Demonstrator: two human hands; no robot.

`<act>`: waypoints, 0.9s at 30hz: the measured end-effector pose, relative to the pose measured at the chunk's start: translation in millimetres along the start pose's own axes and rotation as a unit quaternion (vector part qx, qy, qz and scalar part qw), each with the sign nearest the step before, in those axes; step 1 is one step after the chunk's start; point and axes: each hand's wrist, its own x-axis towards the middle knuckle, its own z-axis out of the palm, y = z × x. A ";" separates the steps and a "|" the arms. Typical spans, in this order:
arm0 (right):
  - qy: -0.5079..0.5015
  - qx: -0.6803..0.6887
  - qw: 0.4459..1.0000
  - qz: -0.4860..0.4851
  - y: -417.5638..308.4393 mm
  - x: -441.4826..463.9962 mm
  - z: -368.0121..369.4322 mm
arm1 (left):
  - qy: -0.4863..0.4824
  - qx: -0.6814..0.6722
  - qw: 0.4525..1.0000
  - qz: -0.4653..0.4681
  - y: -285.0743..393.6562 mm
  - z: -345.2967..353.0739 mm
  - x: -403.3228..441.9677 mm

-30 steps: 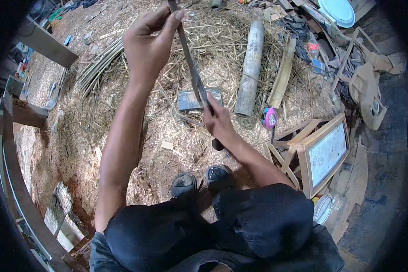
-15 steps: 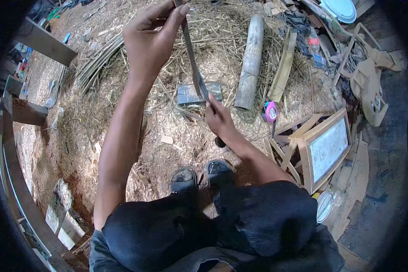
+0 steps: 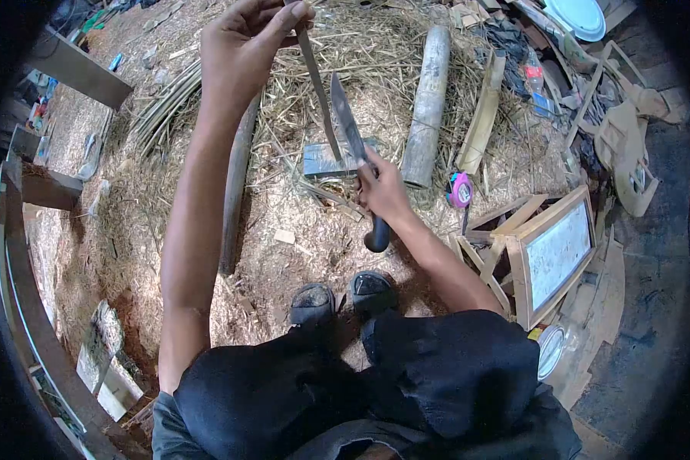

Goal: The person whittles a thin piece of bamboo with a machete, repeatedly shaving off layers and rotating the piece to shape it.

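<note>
My left hand is raised at the top, thumb and fingers pinching the upper end of a narrow, flat strip that looks like split bamboo. The strip slants down, and its lower end appears to meet a grey rectangular block on the ground. In my right hand is a big knife with a dark curved handle, gripped close to the blade. Its blade points up and away, just right of the strip, with a gap between them.
Shavings cover the ground. Right of the block lie a bamboo pole, a split bamboo piece and a pink tape measure. A wooden frame stands near my right knee. Thin strips are bundled at left.
The knife has come away from the strip and shifted right, its blade now pointing upward. My left hand has moved slightly left with the strip.
</note>
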 end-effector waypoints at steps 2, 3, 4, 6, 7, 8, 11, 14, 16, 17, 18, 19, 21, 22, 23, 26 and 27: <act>-0.031 0.094 0.994 0.046 -40.5 7.6 -10.9 | -0.002 -0.010 1.000 -0.005 -0.2 1.2 0.2; -0.030 0.094 0.994 0.046 -57.7 7.6 -16.9 | -0.004 -0.014 1.000 -0.007 4.6 4.0 -1.9; -0.023 0.093 0.995 -0.009 -73.7 7.2 -22.6 | -0.004 -0.019 1.000 -0.009 8.4 6.4 -4.2; -0.016 0.091 0.994 -0.065 -101.7 6.2 -31.0 | -0.003 0.003 1.000 0.003 11.5 9.2 -7.2; -0.007 0.105 0.991 -0.085 -114.2 4.8 -33.1 | 0.000 0.026 1.000 0.015 12.8 10.1 -8.5; 0.000 0.120 0.987 -0.105 -123.8 3.5 -34.4 | 0.000 0.026 1.000 0.015 14.0 10.7 -9.7; 0.015 0.134 0.985 -0.112 -139.7 0.7 -35.6 | -0.010 0.010 1.000 -0.014 17.4 12.7 -14.1; 0.030 0.093 0.988 -0.118 -138.1 -0.9 -27.3 | 0.012 0.089 0.996 -0.008 22.9 14.8 -18.7; 0.030 0.053 0.990 -0.125 -127.7 0.3 -22.3 | 0.004 0.144 0.989 0.029 26.8 14.4 -20.1; 0.029 0.015 0.991 -0.131 -124.2 0.7 -20.4 | 0.005 0.145 0.989 0.029 26.9 13.3 -19.4; 0.027 0.015 0.991 -0.129 -126.4 -0.1 -20.5 | 0.007 0.135 0.990 0.038 26.0 12.1 -20.0; 0.025 0.039 0.993 -0.107 -131.7 -1.8 -21.3 | 0.006 0.125 0.991 0.045 24.6 11.2 -21.6; 0.028 0.054 0.994 -0.089 -141.4 -3.5 -21.9 | 0.015 0.122 0.992 0.042 24.6 13.1 -22.5; 0.026 0.054 0.994 -0.087 -135.8 -2.7 -18.1 | 0.024 0.117 0.992 0.043 25.1 13.9 -23.4; 0.038 0.018 0.993 -0.108 -123.1 0.0 -11.6 | 0.025 0.149 0.987 0.047 25.2 12.2 -24.9; 0.008 -0.027 0.994 -0.103 -83.5 5.6 -3.3 | 0.037 0.119 0.989 0.079 19.6 8.0 -24.1; -0.008 0.000 0.996 -0.086 -86.6 5.3 -6.6 | 0.047 0.139 0.987 0.059 20.0 7.9 -24.5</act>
